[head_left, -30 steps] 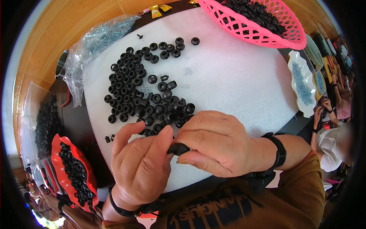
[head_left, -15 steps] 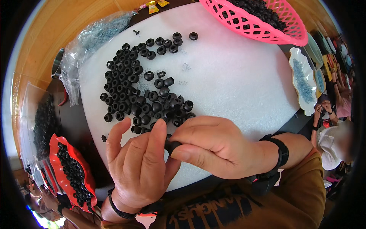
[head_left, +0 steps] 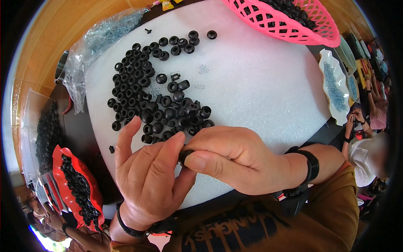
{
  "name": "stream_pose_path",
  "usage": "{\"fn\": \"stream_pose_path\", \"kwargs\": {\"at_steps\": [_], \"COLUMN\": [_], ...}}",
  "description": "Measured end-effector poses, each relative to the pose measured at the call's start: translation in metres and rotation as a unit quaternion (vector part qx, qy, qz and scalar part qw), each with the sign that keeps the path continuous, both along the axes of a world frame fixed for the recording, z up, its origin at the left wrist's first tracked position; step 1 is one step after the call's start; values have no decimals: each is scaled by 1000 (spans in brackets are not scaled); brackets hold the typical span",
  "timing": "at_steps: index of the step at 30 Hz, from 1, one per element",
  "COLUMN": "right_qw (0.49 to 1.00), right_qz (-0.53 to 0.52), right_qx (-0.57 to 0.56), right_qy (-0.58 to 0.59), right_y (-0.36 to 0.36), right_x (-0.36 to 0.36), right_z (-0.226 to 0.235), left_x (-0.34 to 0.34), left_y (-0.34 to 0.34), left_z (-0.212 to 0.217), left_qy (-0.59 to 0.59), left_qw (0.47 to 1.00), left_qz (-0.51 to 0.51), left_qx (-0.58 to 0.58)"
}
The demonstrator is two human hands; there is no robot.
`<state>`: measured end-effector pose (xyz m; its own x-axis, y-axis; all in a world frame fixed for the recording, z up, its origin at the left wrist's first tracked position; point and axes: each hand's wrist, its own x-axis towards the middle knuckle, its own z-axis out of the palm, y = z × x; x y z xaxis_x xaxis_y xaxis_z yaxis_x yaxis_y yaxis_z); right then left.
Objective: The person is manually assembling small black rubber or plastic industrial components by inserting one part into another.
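Note:
Between my two hands, just below the pile, is a small black plastic part [head_left: 184, 157], mostly covered by fingers. My right hand [head_left: 235, 161] pinches it between thumb and bent forefinger. From the other side, my left hand [head_left: 147, 174] holds it with thumb and forefinger, its other fingers raised and spread. Right beyond my fingertips lies a pile of loose black ring-shaped parts [head_left: 133, 80], some on their sides with the hole showing. Among them are smaller black pieces [head_left: 175, 77] with stubby pegs. Everything rests on a white foam sheet [head_left: 252, 84].
A pink lattice basket [head_left: 289, 35] of black parts stands far right. At right is a white scalloped dish [head_left: 331, 105] with tiny bluish pieces. A red tray [head_left: 58, 176] of black rings sits near left, a clear bag [head_left: 79, 75] far left. People work at right.
The view has shifted slightly, so the pile sits a little higher and further left. Both hands keep hold of the black part, and it shows less between the fingertips.

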<state>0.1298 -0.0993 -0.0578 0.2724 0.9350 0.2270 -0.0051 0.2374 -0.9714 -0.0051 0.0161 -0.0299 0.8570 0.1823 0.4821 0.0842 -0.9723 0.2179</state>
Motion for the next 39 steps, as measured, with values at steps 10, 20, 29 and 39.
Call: {"fn": "stream_pose_path", "kwargs": {"at_steps": [10, 20, 29, 39], "right_qw": [1000, 998, 961, 973], "right_qz": [4, 58, 68, 44], "right_qx": [13, -6, -84, -41], "right_qy": [5, 12, 256, 221], "right_y": [0, -3, 0, 2], "right_x": [1, 8, 2, 4], "right_z": [2, 0, 8, 0], "left_x": [1, -1, 0, 5], "left_y": [7, 2, 3, 1], "left_z": [1, -3, 0, -2], "left_qy": [-4, -8, 3, 14], "left_qw": [995, 999, 1000, 1000], "left_qz": [-27, -8, -13, 3], "left_qx": [-91, -36, -25, 5]}}
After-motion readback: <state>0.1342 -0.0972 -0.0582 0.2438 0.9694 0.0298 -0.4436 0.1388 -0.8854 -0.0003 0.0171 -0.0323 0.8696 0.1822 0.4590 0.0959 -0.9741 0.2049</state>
